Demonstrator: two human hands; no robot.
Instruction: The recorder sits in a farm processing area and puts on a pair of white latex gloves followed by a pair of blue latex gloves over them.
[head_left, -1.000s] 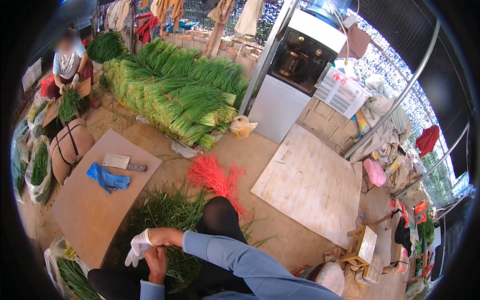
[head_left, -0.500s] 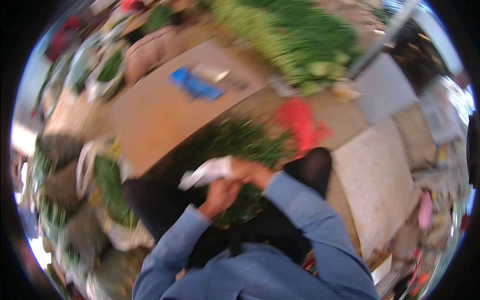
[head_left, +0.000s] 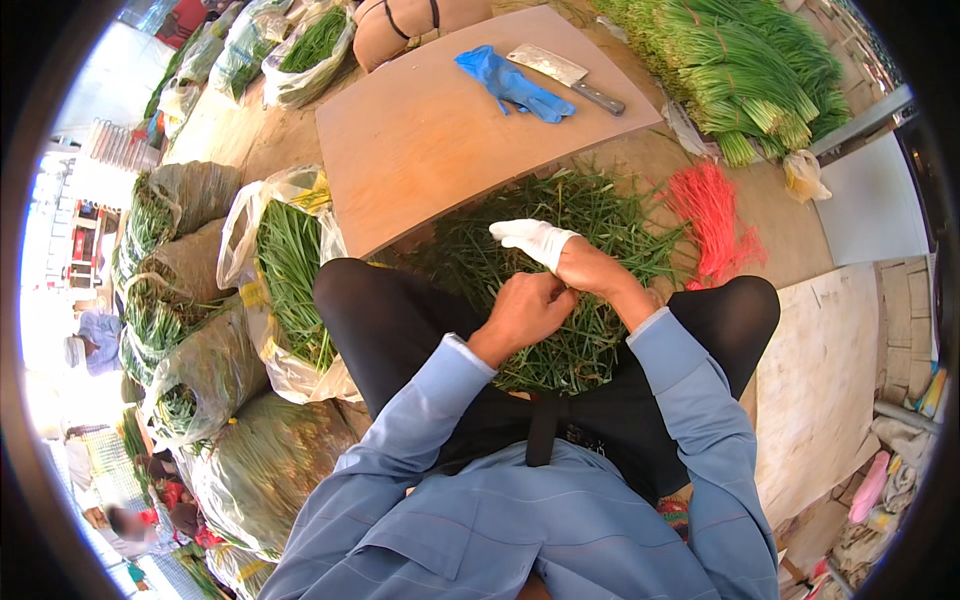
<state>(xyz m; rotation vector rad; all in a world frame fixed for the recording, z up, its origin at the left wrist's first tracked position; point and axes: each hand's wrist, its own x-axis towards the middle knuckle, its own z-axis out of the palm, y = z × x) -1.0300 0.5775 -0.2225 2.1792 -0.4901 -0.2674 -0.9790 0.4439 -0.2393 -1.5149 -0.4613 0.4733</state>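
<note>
White glove [head_left: 534, 240] above cut greens [head_left: 632, 232] hides the fingers of the right hand [head_left: 590, 270]; the left hand [head_left: 526, 306] curls narrowly against it, hold unclear. The view has swung lapward, yet the glove still seems only partly on.

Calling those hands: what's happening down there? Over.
Right hand partly inside white glove. Left hand bare, curled close beside the right. Loose greens beneath both. Blue glove, cleaver on board beyond.

Free room above board [head_left: 430, 150], blue glove [head_left: 515, 88] and cleaver [head_left: 548, 64] atop, knees [head_left: 345, 285] flanking hands [head_left: 525, 310]
</note>
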